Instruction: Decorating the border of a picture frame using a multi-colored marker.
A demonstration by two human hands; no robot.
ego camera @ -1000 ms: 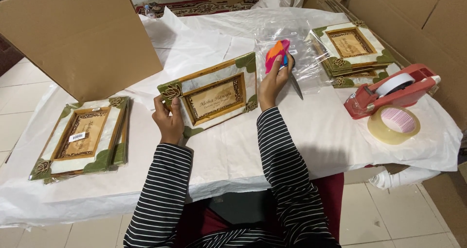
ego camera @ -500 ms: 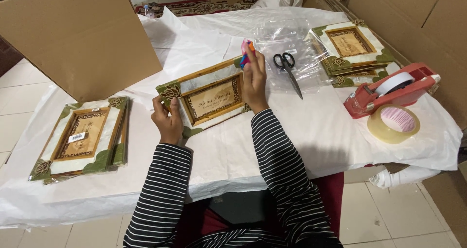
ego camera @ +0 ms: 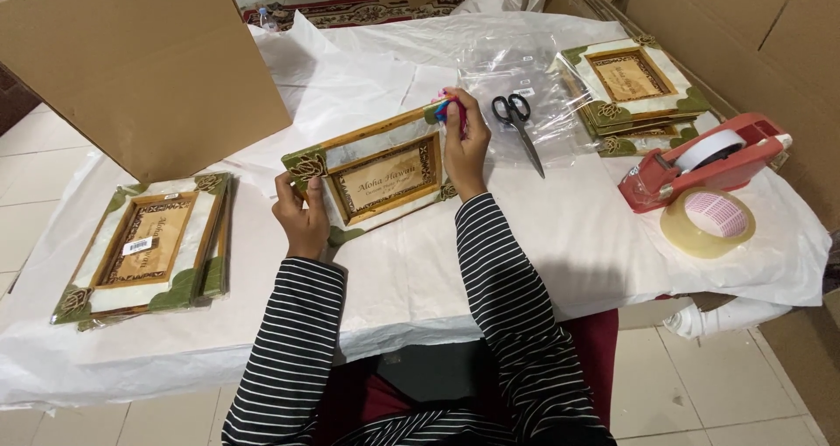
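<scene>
Head view of a packing station. A decorated picture frame (ego camera: 378, 177), gold-edged with green corner ornaments, lies near the middle of the white-covered surface (ego camera: 560, 236), tilted so its right end points away from the person. The left hand (ego camera: 302, 214) clamps the frame's near left corner, thumb on the face and fingers curled under the edge, which steadies the frame and lifts that end slightly. The right hand (ego camera: 464, 140) rests on the far right corner with its fingers closed around a small multicoloured object (ego camera: 444, 110), pink and blue; its kind cannot be told at this size, though it may be a small tool or marker.

Just beyond the right hand, black-handled scissors (ego camera: 518, 127) lie on clear plastic bags (ego camera: 525, 79), within easy reach. A stack of like frames (ego camera: 634, 87) sits at the far right, and a second stack (ego camera: 149, 249) lies well apart at the left, so the two piles flank the working space. A red tape dispenser (ego camera: 709, 162) and a loose roll of clear tape (ego camera: 707, 221) stand at the right edge. An open cardboard box (ego camera: 131, 61) rises behind the left stack.
</scene>
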